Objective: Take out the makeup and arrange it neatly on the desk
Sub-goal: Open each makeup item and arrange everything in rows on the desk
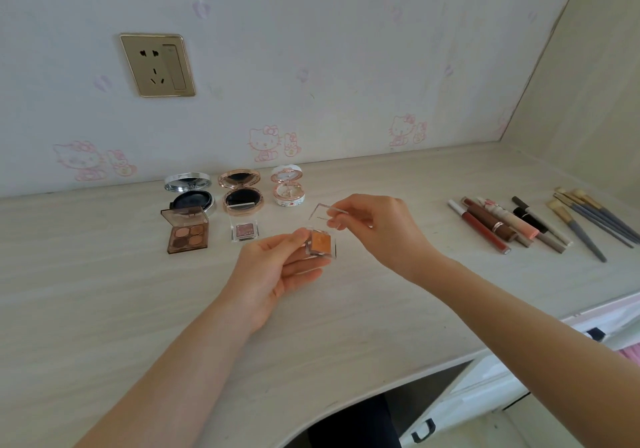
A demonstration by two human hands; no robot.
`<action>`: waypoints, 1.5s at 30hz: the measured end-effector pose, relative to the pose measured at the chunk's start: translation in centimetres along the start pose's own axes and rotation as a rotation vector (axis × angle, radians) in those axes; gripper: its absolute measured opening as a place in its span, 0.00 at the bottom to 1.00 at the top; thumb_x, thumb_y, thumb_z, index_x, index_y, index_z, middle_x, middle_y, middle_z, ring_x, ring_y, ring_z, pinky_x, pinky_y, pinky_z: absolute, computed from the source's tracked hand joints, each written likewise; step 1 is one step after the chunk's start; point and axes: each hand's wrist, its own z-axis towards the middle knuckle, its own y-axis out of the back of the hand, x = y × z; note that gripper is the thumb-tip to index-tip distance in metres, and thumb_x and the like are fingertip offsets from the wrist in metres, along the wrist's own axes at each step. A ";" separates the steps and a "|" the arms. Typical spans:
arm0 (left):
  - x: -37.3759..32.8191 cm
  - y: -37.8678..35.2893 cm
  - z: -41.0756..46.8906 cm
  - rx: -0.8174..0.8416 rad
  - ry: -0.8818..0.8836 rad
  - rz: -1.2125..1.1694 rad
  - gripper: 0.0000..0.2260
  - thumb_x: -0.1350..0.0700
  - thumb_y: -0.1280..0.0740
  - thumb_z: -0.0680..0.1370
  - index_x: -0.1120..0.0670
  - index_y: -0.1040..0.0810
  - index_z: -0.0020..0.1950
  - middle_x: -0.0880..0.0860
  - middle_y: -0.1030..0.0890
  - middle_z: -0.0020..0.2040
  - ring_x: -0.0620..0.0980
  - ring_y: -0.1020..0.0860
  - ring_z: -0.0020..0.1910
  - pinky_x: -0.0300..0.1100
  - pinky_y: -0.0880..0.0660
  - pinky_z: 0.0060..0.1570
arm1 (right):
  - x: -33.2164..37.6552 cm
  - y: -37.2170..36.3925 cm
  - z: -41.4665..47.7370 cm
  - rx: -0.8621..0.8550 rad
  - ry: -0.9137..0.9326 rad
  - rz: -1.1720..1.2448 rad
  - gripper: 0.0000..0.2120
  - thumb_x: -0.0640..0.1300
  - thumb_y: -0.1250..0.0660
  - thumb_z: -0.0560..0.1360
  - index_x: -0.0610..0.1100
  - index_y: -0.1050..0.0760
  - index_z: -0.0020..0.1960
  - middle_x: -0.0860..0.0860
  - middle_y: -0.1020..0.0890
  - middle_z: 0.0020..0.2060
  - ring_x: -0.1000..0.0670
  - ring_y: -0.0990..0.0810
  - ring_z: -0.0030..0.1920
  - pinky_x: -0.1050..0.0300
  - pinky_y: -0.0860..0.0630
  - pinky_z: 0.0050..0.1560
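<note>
— What is the biggest thing?
— One desk point(104, 291), along a wall point(346, 49).
— And the hands?
— Two, over its middle. The left hand point(273, 267) has its grip around one orange shadow point(322, 243), held just over the desk. The right hand point(381, 229) pinches its clear lid point(320, 217), which is lifted open.
— Behind them?
— Three round compacts point(242, 191) in a row by the wall, all open: silver, gold and white. One four-pan palette point(187, 233) lies open before the silver one.
— On the right?
— Brushes point(585, 226), four or five. They overlap, so I cannot count them surely. Just beside them lie about six tubes point(498, 226) and pencils.
— Smallest?
— One pink shadow point(245, 231), open, before the gold compact.
</note>
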 end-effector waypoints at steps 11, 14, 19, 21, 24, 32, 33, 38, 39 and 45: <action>-0.2 3.7 1.9 -0.234 -0.583 0.996 0.10 0.58 0.28 0.73 0.49 0.17 0.53 0.44 0.16 0.45 0.41 0.20 0.46 0.38 0.25 0.51 | -1.1 -2.9 4.0 0.130 0.049 -0.209 0.08 0.40 0.36 0.78 0.44 0.18 0.51 0.53 0.15 0.41 0.55 0.19 0.43 0.67 0.27 0.48; 0.8 4.2 2.4 -0.185 -0.758 1.237 0.11 0.58 0.28 0.73 0.52 0.17 0.55 0.47 0.18 0.53 0.48 0.25 0.55 0.38 0.34 0.59 | -1.3 -3.5 4.5 0.158 0.061 -0.233 0.08 0.41 0.36 0.78 0.44 0.18 0.51 0.53 0.14 0.42 0.53 0.18 0.44 0.60 0.25 0.49; 1.6 4.6 3.1 -0.176 -0.831 1.381 0.07 0.57 0.27 0.72 0.52 0.15 0.49 0.45 0.17 0.52 0.50 0.28 0.54 0.39 0.31 0.55 | -2.0 -4.2 4.7 0.171 0.069 -0.315 0.08 0.44 0.36 0.78 0.48 0.18 0.51 0.53 0.15 0.43 0.48 0.20 0.47 0.49 0.24 0.50; 1.7 4.4 3.1 -0.188 -0.851 1.420 0.07 0.58 0.26 0.71 0.52 0.15 0.48 0.45 0.16 0.49 0.51 0.26 0.51 0.46 0.26 0.51 | -2.2 -4.3 4.7 0.185 0.070 -0.355 0.08 0.45 0.36 0.78 0.50 0.18 0.53 0.53 0.15 0.45 0.47 0.20 0.49 0.47 0.24 0.50; 1.7 4.0 3.2 -0.196 -0.869 1.445 0.07 0.59 0.25 0.70 0.51 0.15 0.47 0.45 0.15 0.45 0.52 0.24 0.48 0.48 0.24 0.46 | -2.6 -4.3 4.7 0.183 0.086 -0.391 0.09 0.46 0.36 0.78 0.51 0.18 0.55 0.52 0.15 0.48 0.46 0.20 0.51 0.48 0.24 0.51; 1.2 3.1 3.9 -0.293 -0.855 1.449 0.04 0.58 0.26 0.71 0.52 0.14 0.44 0.47 0.17 0.38 0.51 0.23 0.47 0.43 0.27 0.44 | -4.2 -5.2 6.0 0.126 0.128 -0.389 0.09 0.48 0.36 0.78 0.52 0.18 0.53 0.48 0.15 0.45 0.44 0.18 0.48 0.46 0.23 0.47; 1.2 3.2 4.1 -0.293 -0.851 1.456 0.04 0.58 0.27 0.72 0.52 0.14 0.45 0.47 0.17 0.38 0.51 0.24 0.48 0.44 0.28 0.45 | -4.4 -5.3 6.1 0.119 0.131 -0.387 0.09 0.48 0.35 0.78 0.52 0.18 0.54 0.48 0.15 0.45 0.44 0.18 0.48 0.46 0.23 0.47; 0.9 3.3 5.5 -0.295 -0.884 1.524 0.05 0.58 0.26 0.71 0.52 0.15 0.46 0.46 0.16 0.39 0.51 0.24 0.46 0.46 0.27 0.47 | -4.4 -5.5 7.1 0.110 0.131 -0.381 0.09 0.47 0.35 0.78 0.51 0.18 0.54 0.50 0.14 0.46 0.45 0.18 0.47 0.47 0.23 0.47; 0.9 3.4 5.8 -0.305 -0.896 1.528 0.06 0.58 0.25 0.70 0.52 0.15 0.46 0.46 0.16 0.38 0.52 0.24 0.45 0.47 0.27 0.46 | -4.4 -5.5 7.2 0.106 0.133 -0.375 0.09 0.47 0.35 0.78 0.50 0.18 0.54 0.50 0.14 0.46 0.45 0.18 0.47 0.46 0.23 0.47; 1.1 3.6 6.4 -0.328 -0.943 1.534 0.05 0.59 0.24 0.68 0.53 0.15 0.43 0.46 0.16 0.37 0.52 0.23 0.44 0.46 0.25 0.45 | -4.4 -5.6 7.5 0.118 0.093 -0.322 0.09 0.45 0.35 0.78 0.49 0.19 0.55 0.51 0.15 0.47 0.46 0.19 0.49 0.48 0.23 0.50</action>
